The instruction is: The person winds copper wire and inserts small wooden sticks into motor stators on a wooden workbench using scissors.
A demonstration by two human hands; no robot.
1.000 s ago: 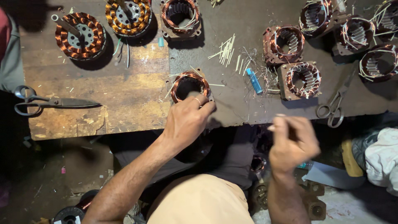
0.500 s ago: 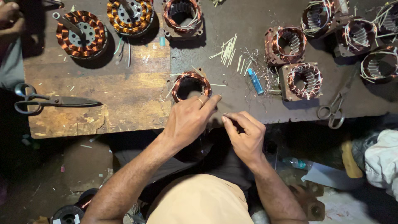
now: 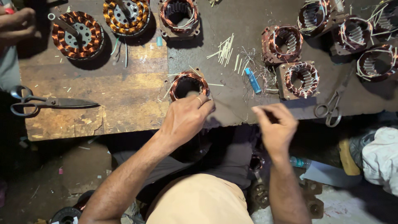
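Note:
A small motor stator point(image 3: 179, 81) wound with copper wire sits on the bench edge in front of me. My left hand point(image 3: 186, 118) grips its near rim, fingers curled over the winding. My right hand point(image 3: 275, 124) hovers off the bench edge to the right, about a hand's width from the left hand. Its thumb and fingers are pinched together, and I cannot see anything between them. Thin pale sticks lie scattered around the stator.
Large scissors point(image 3: 49, 102) lie on the wooden board at left, smaller scissors point(image 3: 331, 110) at right. Several other wound stators point(image 3: 300, 79) crowd the back. A blue tube point(image 3: 253, 81) and pale sticks point(image 3: 226, 49) lie mid-bench. Another person's hand point(image 3: 16, 23) is top left.
My right hand came in to meet the left hand at the stator, then pulled back out to the right with its fingers pinched. The left hand stayed on the stator.

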